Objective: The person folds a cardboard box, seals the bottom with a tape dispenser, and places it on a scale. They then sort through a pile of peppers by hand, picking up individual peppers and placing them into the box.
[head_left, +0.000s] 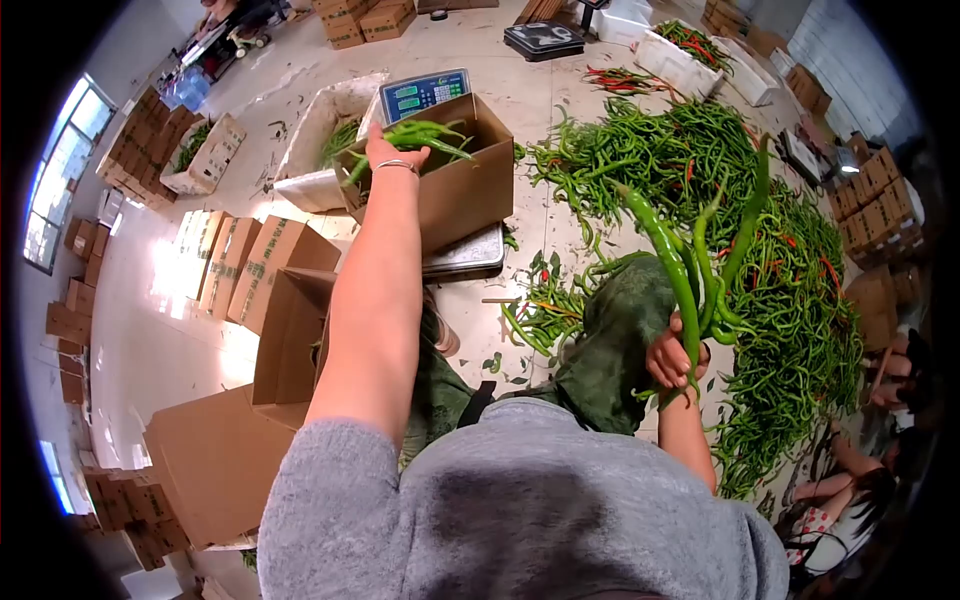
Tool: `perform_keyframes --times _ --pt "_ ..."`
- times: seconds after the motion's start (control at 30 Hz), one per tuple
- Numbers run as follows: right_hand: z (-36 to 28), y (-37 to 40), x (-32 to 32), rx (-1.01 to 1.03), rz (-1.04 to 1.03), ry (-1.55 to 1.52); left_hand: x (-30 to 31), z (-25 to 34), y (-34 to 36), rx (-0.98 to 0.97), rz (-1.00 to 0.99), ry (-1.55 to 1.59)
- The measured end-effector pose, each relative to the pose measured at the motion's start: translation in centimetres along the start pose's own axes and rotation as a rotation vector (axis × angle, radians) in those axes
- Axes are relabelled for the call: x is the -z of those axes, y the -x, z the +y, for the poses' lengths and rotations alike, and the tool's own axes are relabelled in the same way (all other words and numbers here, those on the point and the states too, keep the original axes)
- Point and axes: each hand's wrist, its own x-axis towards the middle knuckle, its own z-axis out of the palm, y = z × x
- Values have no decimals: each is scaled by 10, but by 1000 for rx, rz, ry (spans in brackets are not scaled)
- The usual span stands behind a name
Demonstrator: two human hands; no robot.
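My left hand (pixel 396 152) is stretched out over an open cardboard box (pixel 465 190), its fingers round several green chili peppers (pixel 432 135). That box stands on a metal platform scale (pixel 470 250), whose blue display (pixel 425 95) rises behind it. Low on the right, my right hand (pixel 677 355) grips a bunch of long green peppers (pixel 680 270) that point upward. Behind and beside this hand a large pile of green peppers (pixel 790 330), with a few red ones, spreads over the floor.
A white foam box (pixel 315 150) adjoins the scale on the left. Closed cartons (pixel 270 265) and an open carton (pixel 285 350) stand left of my arm. Foam crates (pixel 680 65) are at the back right. Another person (pixel 840 500) sits at the lower right edge.
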Motion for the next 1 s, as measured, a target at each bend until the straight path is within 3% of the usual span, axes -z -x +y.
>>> perform_keyframes --times 0.07,0.1,0.13,0.2,0.27,0.33,0.37,0.4,0.43,0.47,0.53,0.6,0.63,0.7,0.83,0.9,1.0 --pt "-1 -2 -4 7 19 -23 17 -8 -14 3 91 -52" --pt "-3 -6 -3 1 30 -28 25 -20 -20 -60 266 -173" --pt "-6 -10 0 -16 36 -28 30 -30 2 -82 222 -401" --pt "-13 -24 10 -71 65 9 79 -41 3 162 -162 -615" --pt "-24 -56 20 -193 61 68 82 -50 51 359 -330 -1004" --pt "-28 -101 21 -296 98 164 98 -58 56 432 -628 -1352" --pt "-30 -124 23 -343 123 257 101 -64 49 270 -971 -1650" --pt "-30 -152 24 -422 168 283 107 -72 47 -71 -1207 -1848" --pt "-29 -181 26 -501 215 311 97 -78 52 131 -1242 -1942" --pt "-31 -210 31 -535 187 575 103 -88 51 100 -1330 -1991" --pt "-25 -271 32 -619 167 965 94 -88 77 161 -1235 -2088" --pt "-14 -331 42 -770 88 1134 88 -96 87 86 -1535 -2461" --pt "-11 -360 54 -862 -12 1173 93 -110 82 160 -1588 -2520" --pt "4 -408 69 -958 -130 1300 87 -115 83 151 -1634 -2445" --pt "32 -476 109 -1101 -356 1209 71 -111 66 80 -1508 -2341" --pt "48 -494 118 -1136 -342 1213 68 -104 57 -45 -1387 -2395" --pt "65 -510 144 -1239 -364 1176 69 -98 43 42 -1370 -2409"
